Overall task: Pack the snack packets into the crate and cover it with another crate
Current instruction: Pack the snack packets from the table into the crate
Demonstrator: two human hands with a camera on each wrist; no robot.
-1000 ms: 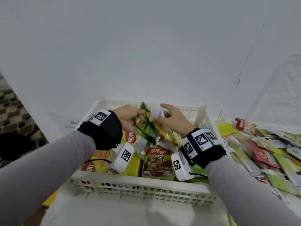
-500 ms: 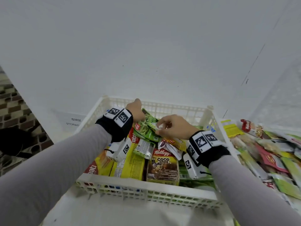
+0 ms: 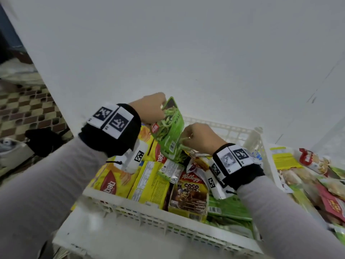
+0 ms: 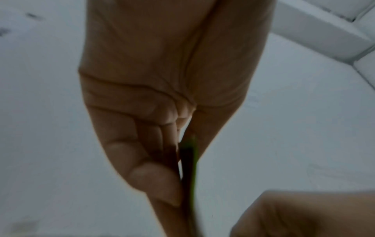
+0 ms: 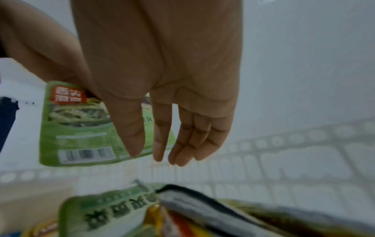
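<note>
While the left hand (image 3: 149,107) pinches a green snack packet (image 3: 169,128), the right hand (image 3: 198,137), fingers loosely curled and holding nothing, hovers above a "Kellogg's Coco Pops" box (image 3: 188,195) in the white crate (image 3: 168,223).

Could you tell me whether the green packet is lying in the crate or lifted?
Lifted: the left hand pinches the green packet upright above the crate.

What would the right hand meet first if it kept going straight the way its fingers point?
Probably the far wall of the white crate: the right hand, fingers relaxed, points toward its lattice. The green packet lies off to its left, though depth is unclear.
</note>
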